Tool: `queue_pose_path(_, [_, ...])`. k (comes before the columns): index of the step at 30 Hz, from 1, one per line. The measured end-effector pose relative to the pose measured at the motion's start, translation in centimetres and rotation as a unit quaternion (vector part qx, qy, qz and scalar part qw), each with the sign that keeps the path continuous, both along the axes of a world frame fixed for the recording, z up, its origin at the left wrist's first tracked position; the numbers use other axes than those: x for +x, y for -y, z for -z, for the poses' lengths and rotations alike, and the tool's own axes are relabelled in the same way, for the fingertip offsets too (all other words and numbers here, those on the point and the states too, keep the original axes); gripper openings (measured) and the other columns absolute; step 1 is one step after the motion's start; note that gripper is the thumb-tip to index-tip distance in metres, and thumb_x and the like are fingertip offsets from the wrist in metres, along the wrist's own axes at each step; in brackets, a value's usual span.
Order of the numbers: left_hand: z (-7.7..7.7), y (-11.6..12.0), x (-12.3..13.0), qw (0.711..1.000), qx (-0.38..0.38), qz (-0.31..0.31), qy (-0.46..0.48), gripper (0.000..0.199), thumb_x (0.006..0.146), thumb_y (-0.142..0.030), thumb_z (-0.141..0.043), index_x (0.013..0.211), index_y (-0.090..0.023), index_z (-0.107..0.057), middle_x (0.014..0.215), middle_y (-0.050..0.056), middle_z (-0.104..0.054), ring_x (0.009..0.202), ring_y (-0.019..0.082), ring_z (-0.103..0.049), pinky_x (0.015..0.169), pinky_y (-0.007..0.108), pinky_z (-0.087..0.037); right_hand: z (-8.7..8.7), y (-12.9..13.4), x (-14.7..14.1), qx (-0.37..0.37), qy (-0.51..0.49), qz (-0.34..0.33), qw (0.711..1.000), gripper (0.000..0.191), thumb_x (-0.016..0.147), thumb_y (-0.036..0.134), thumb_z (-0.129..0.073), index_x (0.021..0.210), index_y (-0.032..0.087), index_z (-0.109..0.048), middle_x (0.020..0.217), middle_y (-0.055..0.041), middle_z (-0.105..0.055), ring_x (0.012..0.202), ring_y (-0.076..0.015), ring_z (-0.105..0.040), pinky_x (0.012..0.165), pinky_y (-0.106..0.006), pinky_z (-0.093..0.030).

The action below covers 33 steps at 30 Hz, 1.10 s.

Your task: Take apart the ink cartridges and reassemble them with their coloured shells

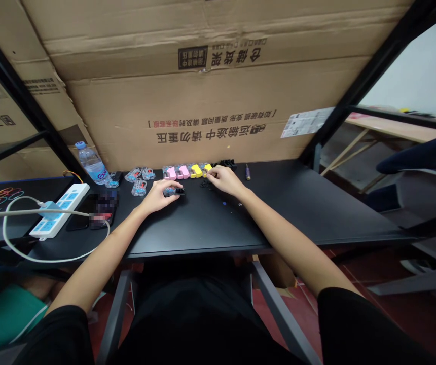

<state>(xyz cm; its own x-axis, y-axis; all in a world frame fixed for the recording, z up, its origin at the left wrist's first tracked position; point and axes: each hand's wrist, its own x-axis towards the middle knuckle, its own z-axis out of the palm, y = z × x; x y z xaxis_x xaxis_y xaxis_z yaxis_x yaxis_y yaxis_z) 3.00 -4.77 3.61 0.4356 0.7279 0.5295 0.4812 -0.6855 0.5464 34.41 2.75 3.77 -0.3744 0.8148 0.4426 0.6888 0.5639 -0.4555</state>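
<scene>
My left hand (pixel 159 196) is closed around a small see-through blue and black plastic part (pixel 175 191), held just over the black table. My right hand (pixel 225 180) is bent with thumb and fingertips together beside the yellow blocks (pixel 195 171); what lies between them, if anything, is too small to make out. Pink blocks (pixel 176 173) stand in the same row, to the left of the yellow ones. Below the right fingertips lie several tiny black pieces (pixel 205 184). Left of my left hand are several see-through parts (pixel 139 187) with blue and orange inside.
At the table's left are a water bottle (pixel 92 165), a white power strip (pixel 61 210) with a cable, and a phone (pixel 79 215). Black parts (pixel 227 163) and a small screwdriver (pixel 247 172) lie near the back. Cardboard (pixel 195 96) walls off the rear edge.
</scene>
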Motion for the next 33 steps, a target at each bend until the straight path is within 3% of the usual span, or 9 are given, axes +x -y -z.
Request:
queue_pose_path(5, [-0.1, -0.2, 0.0, 1.000, 0.016, 0.026, -0.008, 0.027, 0.089, -0.014, -0.075, 0.112, -0.026, -0.082, 0.123, 0.006, -0.084, 0.123, 0.027, -0.075, 0.118, 0.055, -0.051, 0.5, 0.0, -0.6, 0.007, 0.096, -0.045, 0.994, 0.019, 0.098, 0.019, -0.067, 0.097, 0.019, -0.086, 0.104, -0.0116, -0.083, 0.098, -0.0287, -0.073, 0.091, -0.038, -0.054])
queue_pose_path(12, [0.1, -0.3, 0.0, 0.999, 0.024, 0.023, -0.003, 0.029, 0.088, -0.013, -0.074, 0.112, -0.026, -0.082, 0.122, 0.006, -0.084, 0.123, 0.026, -0.075, 0.118, 0.054, -0.052, 0.8, 0.8, -1.9, 0.029, 0.187, -0.052, 0.981, 0.018, 0.099, 0.019, -0.068, 0.104, 0.018, -0.086, 0.114, -0.0138, -0.080, 0.109, -0.0299, -0.072, 0.098, -0.038, -0.053])
queue_pose_path(22, [0.1, -0.1, 0.0, 1.000, 0.003, -0.004, -0.011, 0.025, 0.090, -0.026, -0.082, 0.115, -0.027, -0.083, 0.118, 0.006, -0.085, 0.112, 0.027, -0.077, 0.112, 0.053, -0.053, 0.2, 1.7, -2.6, 0.037, 0.228, -0.068, 0.970, 0.019, 0.098, 0.015, -0.066, 0.104, 0.018, -0.084, 0.108, -0.0154, -0.081, 0.103, -0.0294, -0.073, 0.095, -0.037, -0.053])
queue_pose_path(33, [0.4, -0.2, 0.0, 0.999, 0.004, -0.005, -0.034, 0.026, 0.089, -0.023, -0.082, 0.115, -0.028, -0.082, 0.119, 0.005, -0.085, 0.115, 0.027, -0.076, 0.116, 0.055, -0.049, -0.8, 3.6, -4.6, 0.068, 0.298, -0.050, 0.951, 0.022, 0.098, 0.014, -0.063, 0.097, 0.015, -0.085, 0.102, -0.0207, -0.083, 0.102, -0.0332, -0.075, 0.102, -0.044, -0.049])
